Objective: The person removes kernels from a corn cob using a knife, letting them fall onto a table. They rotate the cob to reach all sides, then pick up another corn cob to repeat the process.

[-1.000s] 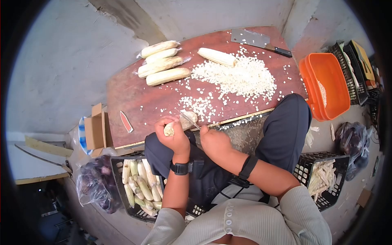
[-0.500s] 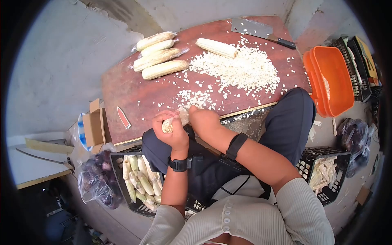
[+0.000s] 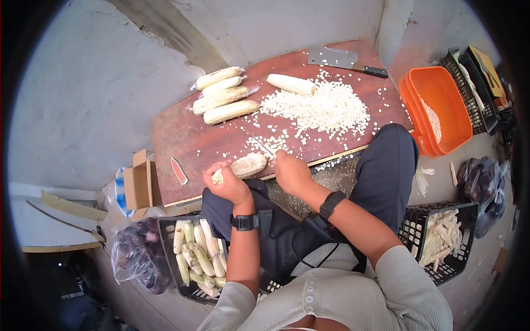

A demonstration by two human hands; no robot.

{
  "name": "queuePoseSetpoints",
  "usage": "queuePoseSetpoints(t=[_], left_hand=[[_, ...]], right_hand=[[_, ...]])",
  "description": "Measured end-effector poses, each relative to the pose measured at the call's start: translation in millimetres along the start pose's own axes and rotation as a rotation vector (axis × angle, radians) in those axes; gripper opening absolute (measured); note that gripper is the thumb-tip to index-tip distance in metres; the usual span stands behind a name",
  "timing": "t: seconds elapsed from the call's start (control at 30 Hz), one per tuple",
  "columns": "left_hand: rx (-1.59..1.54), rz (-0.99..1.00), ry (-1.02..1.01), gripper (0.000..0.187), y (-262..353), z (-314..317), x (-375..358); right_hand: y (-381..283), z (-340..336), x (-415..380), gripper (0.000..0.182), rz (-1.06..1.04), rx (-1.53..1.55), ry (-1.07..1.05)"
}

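Observation:
A corn cob (image 3: 249, 165) lies in my left hand (image 3: 225, 185), whose fingers wrap round its near end just over the table's front edge. To the right of the cob's far end, my right hand (image 3: 290, 170) is closed on a thin knife (image 3: 261, 144), its blade pointing up and left over scattered kernels. A large heap of white kernels (image 3: 331, 107) covers the middle of the red table (image 3: 182, 132). One pale cob (image 3: 291, 84) touches the heap's upper left side. Several wrapped cobs (image 3: 220, 96) lie side by side at the back left.
A cleaver (image 3: 333, 57) lies at the back right. Orange tubs (image 3: 457, 110) stand right of the table. Below are a crate of cobs (image 3: 201, 251), a crate of stripped cobs (image 3: 441, 237), plastic bags (image 3: 138, 256) and a cardboard box (image 3: 139, 185). A red blade-shaped piece (image 3: 179, 170) lies front left.
My right hand has moved away from the cob to the right, so a gap and the knife's blade now show. The whole view has shifted slightly with the head.

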State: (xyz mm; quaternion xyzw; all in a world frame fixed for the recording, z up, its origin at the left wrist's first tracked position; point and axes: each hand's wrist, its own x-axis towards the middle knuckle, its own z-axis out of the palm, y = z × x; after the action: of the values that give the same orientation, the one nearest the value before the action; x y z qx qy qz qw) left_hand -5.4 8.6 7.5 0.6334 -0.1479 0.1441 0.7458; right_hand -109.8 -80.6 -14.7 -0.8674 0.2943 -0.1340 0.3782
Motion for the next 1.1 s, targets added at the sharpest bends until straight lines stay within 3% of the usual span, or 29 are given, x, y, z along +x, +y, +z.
queuePoseSetpoints(t=[0.13, 0.43, 0.53, 0.87, 1.1], left_hand=[[0.103, -0.107, 0.098, 0.012, 8, 5, 4], [0.067, -0.202, 0.209, 0.016, -4, -2, 16], [0.065, -0.222, 0.226, 0.015, -3, 3, 22], [0.042, -0.259, 0.247, 0.016, -14, 8, 36], [0.088, -0.217, 0.147, 0.016, -12, 15, 42]], right_hand=[[-11, 0, -31, 0.012, -0.203, -0.137, 0.037], [12, 18, -34, 0.008, -0.299, -0.255, 0.034], [14, 18, -27, 0.008, -0.303, -0.219, 0.080], [29, 32, -7, 0.009, -0.295, -0.298, -0.061], [22, 41, 7, 0.006, -0.262, -0.381, -0.057]])
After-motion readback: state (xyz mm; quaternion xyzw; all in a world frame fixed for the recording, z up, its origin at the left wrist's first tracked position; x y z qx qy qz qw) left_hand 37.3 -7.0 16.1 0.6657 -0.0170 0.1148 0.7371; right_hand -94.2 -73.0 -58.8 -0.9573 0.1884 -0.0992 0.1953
